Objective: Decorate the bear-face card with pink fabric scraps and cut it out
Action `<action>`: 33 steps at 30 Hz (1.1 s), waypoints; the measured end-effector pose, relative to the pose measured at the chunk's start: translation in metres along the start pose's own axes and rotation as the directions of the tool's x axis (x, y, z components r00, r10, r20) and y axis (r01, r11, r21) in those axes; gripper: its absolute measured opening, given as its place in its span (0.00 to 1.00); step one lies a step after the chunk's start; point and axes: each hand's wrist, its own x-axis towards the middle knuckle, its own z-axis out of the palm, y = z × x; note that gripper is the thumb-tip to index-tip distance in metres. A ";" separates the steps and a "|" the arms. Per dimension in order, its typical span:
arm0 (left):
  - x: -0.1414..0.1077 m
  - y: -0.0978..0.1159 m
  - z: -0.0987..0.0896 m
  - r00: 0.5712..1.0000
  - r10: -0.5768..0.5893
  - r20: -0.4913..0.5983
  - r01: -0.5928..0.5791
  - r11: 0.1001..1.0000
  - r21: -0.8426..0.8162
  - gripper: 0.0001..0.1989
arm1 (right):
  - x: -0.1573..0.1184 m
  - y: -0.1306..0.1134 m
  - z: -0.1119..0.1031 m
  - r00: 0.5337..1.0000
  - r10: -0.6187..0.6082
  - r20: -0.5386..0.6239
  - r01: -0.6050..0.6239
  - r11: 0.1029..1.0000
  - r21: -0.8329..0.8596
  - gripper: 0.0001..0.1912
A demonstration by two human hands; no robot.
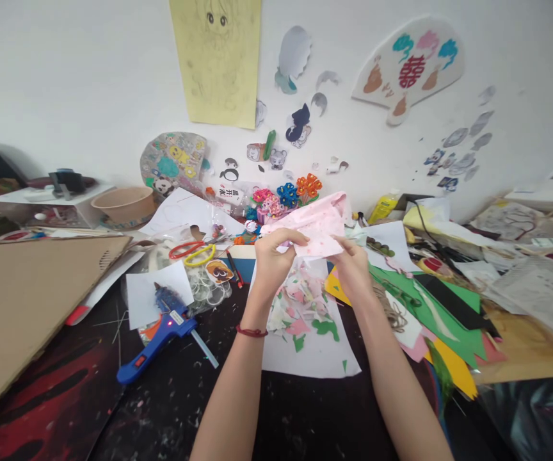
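Our left hand (279,256) pinches the near edge of the pink patterned sheet (312,224), our right hand (353,266) gripping its right corner, and it spans between them, above white paper (310,358) strewn with scraps (298,310)

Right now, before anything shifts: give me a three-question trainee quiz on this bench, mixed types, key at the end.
1. Multiple choice: what is the main colour of the held sheet, between the left hand and right hand?
A) green
B) pink
C) blue

2. True or false: the glue gun lies to the left of both hands.

3. Fill in: the scraps lie on a ____ backing sheet.

Key: 1 B; 2 true; 3 white.
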 end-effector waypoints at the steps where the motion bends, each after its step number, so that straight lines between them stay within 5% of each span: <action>1: -0.001 0.001 0.001 1.000 0.030 0.008 -0.030 0.999 0.031 0.18 | 0.001 0.000 0.000 0.994 0.090 0.062 -0.093 0.994 0.048 0.16; 5: -0.005 -0.001 0.004 0.987 0.122 0.100 -0.135 0.981 0.136 0.18 | -0.001 -0.006 0.002 0.941 0.220 0.257 -0.275 0.940 0.203 0.23; 13: -0.004 -0.002 0.007 0.959 0.182 0.217 -0.229 0.949 0.215 0.20 | 0.001 -0.003 -0.004 0.972 0.146 0.183 -0.171 0.977 0.126 0.17; 16: -0.002 -0.002 0.005 0.989 0.110 0.098 -0.129 0.967 0.220 0.15 | 0.002 -0.002 -0.004 0.985 0.104 0.135 -0.121 0.985 0.125 0.16; 19: -0.001 -0.008 0.006 0.996 -0.090 -0.024 0.092 0.986 0.141 0.10 | -0.001 -0.004 -0.001 0.991 0.068 0.117 -0.082 0.990 0.117 0.14; 24: -0.005 -0.026 0.013 0.903 -0.422 0.073 0.428 0.895 -0.123 0.17 | -0.009 -0.009 0.007 0.985 0.052 0.163 -0.069 0.993 0.099 0.14; 33: -0.003 -0.025 0.006 0.893 -0.450 0.012 0.446 0.881 -0.160 0.12 | -0.009 -0.003 0.007 0.992 -0.034 0.121 0.036 0.999 -0.011 0.13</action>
